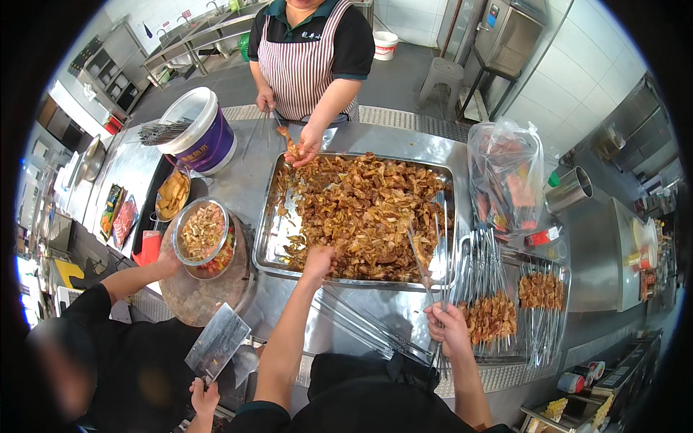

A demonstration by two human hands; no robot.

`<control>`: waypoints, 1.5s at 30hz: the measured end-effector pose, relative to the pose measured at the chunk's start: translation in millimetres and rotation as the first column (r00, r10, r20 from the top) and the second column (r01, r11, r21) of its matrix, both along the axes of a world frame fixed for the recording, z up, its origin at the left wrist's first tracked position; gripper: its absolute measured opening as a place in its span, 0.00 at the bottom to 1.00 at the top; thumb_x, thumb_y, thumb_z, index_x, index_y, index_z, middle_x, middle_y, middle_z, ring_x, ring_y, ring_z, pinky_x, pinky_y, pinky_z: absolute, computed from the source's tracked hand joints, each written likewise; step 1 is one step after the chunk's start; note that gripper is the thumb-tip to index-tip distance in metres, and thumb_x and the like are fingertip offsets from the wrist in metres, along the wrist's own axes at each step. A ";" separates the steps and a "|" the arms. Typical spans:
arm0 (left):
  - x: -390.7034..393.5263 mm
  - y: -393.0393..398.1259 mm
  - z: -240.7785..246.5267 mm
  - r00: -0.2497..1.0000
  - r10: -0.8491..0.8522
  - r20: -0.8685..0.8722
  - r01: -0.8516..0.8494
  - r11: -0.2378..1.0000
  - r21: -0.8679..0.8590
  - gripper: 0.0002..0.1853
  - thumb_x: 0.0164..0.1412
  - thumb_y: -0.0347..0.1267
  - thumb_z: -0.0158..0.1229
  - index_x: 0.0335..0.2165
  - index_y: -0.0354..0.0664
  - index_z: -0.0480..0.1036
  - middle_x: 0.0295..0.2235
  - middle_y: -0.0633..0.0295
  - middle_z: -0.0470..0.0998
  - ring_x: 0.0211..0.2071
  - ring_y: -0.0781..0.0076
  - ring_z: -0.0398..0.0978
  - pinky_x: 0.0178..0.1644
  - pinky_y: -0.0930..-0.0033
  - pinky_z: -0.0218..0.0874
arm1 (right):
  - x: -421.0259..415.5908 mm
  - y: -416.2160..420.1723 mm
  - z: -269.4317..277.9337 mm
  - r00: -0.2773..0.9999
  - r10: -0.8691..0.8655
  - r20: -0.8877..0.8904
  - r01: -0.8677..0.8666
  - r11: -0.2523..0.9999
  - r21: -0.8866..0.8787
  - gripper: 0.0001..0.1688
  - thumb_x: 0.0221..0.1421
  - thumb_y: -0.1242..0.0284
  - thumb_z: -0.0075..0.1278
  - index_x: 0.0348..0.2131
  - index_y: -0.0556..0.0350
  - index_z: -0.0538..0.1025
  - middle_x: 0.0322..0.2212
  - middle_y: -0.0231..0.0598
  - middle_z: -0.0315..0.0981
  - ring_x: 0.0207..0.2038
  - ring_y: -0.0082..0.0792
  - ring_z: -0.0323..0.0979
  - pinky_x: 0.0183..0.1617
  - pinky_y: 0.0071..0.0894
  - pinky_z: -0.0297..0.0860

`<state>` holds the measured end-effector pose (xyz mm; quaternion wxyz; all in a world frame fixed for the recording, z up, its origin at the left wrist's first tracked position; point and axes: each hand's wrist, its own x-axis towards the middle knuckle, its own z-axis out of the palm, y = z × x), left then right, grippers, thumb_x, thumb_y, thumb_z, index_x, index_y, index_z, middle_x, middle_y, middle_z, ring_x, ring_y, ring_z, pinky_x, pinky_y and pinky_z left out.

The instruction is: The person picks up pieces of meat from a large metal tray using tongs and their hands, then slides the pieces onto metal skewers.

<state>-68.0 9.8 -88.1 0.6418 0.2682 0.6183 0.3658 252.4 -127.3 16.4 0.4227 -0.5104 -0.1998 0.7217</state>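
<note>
My left hand (320, 262) touches the marinated meat pieces (373, 216) at the near edge of a steel tray (264, 238); its fingers are partly hidden, so its hold cannot be told. In my right hand (448, 327) are several metal skewers (445, 254), pointing up over the tray's near right corner. More bare skewers (357, 322) lie on the steel table between my hands. Right of my right hand, skewers threaded with meat (492, 319) rest beside a second tray (566, 303), which holds another row of meat skewers (541, 289).
Across the table a co-worker in a striped apron (298, 65) holds skewers and meat. At left, another person holds a cleaver (218, 342) and touches a bowl of chopped food (203, 233) above a round chopping block (184, 297). A bucket of skewers (203, 135) and plastic bag (506, 178) stand farther back.
</note>
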 end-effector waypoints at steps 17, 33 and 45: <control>10.6 -2.0 13.8 0.707 -0.105 -0.699 0.440 0.840 0.318 0.30 0.50 0.20 0.49 0.54 0.42 0.63 0.29 0.46 0.76 0.31 0.49 0.76 0.38 0.54 0.66 | -3.5 -3.6 -5.2 0.999 0.024 0.032 -0.023 1.000 -0.016 0.10 0.62 0.74 0.43 0.34 0.64 0.73 0.19 0.29 0.62 0.12 0.13 0.51 0.14 0.15 0.45; -4.1 16.5 1.0 0.963 -0.261 -0.067 0.260 0.965 -0.027 0.21 0.67 0.45 0.45 0.36 0.36 0.72 0.23 0.58 0.77 0.23 0.75 0.73 0.26 0.73 0.60 | -21.5 -11.3 -21.1 0.860 -0.007 0.510 -0.106 0.976 0.192 0.09 0.59 0.73 0.48 0.31 0.61 0.77 0.18 0.20 0.63 0.20 0.11 0.54 0.23 0.16 0.52; 28.2 4.4 64.1 0.893 0.033 0.450 -0.094 0.989 0.115 0.12 0.68 0.30 0.42 0.42 0.32 0.67 0.39 0.50 0.76 0.39 0.64 0.77 0.44 0.70 0.70 | -42.4 -20.4 -8.1 0.691 -0.057 0.720 -0.262 0.910 0.323 0.08 0.55 0.76 0.50 0.31 0.66 0.77 0.21 0.38 0.73 0.23 0.20 0.66 0.29 0.23 0.63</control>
